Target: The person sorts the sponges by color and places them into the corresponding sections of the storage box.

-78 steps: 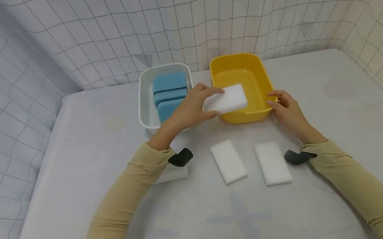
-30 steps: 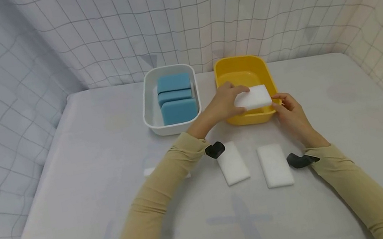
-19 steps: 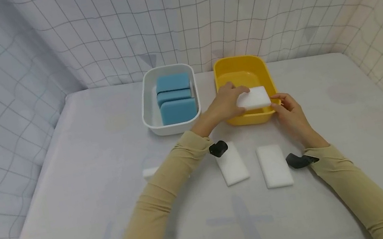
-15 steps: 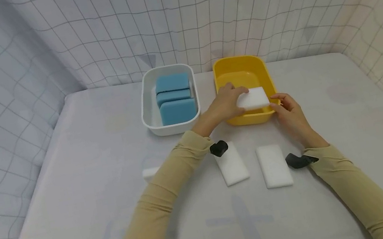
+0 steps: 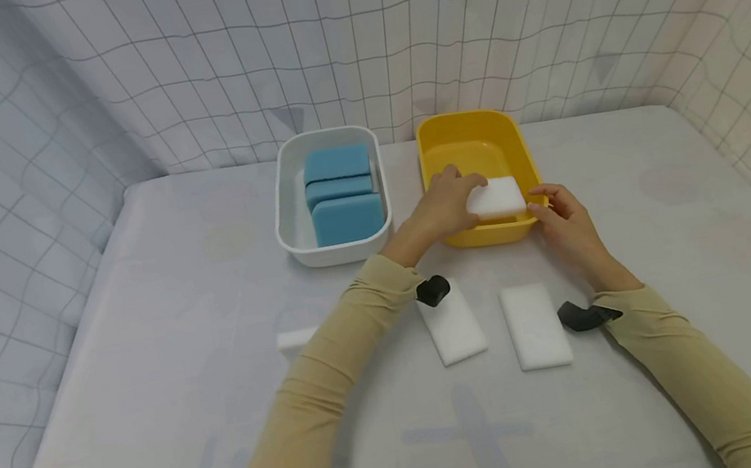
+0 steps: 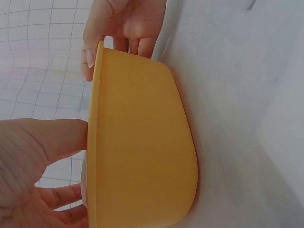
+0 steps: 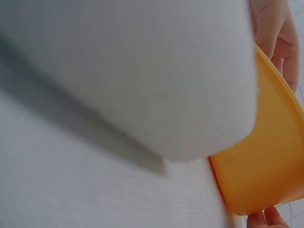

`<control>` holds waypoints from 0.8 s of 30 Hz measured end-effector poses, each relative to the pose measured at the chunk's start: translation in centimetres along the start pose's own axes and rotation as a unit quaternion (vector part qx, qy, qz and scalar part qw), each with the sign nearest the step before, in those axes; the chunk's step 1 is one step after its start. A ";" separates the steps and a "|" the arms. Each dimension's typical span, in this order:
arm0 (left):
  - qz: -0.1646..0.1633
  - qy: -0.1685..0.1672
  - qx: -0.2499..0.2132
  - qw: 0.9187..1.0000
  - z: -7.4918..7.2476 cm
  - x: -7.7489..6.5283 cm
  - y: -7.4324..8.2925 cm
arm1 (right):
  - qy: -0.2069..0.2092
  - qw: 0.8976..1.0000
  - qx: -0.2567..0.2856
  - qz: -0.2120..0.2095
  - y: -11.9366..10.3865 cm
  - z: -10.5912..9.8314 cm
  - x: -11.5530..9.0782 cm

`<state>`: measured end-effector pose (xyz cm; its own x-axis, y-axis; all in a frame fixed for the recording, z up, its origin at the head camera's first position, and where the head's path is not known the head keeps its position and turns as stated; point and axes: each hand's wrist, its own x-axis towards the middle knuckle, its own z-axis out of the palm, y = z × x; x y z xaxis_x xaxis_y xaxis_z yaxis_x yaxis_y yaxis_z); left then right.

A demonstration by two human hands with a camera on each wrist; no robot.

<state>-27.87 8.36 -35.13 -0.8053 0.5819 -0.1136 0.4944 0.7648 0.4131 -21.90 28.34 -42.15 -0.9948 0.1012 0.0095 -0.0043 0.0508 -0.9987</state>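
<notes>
My left hand grips a white sponge block by its left end, thumb on the near side and fingers on the far side. The block lies low inside the near part of a yellow plastic tub, below its rim. At the tub's near right corner, my right hand pinches the rim between thumb and fingers. In the left wrist view the tub's outer wall hides most of the block. A white sponge looms large and blurred in the right wrist view.
Left of the yellow tub stands a white tub with several blue sponges in it. Two white sponges, one left and one right, lie flat on the table. Another white block shows partly beneath the left forearm.
My left hand has carried the white sponge rightward over the yellow tub, then lowered it below the rim. The right hand keeps its hold on the tub's corner.
</notes>
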 end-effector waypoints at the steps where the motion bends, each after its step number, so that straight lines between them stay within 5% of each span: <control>1: -0.001 0.000 -0.001 1.000 0.0 0.0 0.0 | 0.000 1.000 0.004 -0.001 0.0 0.0 0.0; 24: 0.010 0.029 -0.021 0.999 0.1 -0.3 -0.1 | -0.001 1.000 0.010 -0.005 0.2 -0.1 -0.1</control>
<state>-27.64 8.21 -35.25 -0.8137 0.5788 -0.0529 0.4974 0.7405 0.4519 -21.81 28.46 -42.29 -0.9950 0.0987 0.0185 -0.0155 0.0309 -0.9994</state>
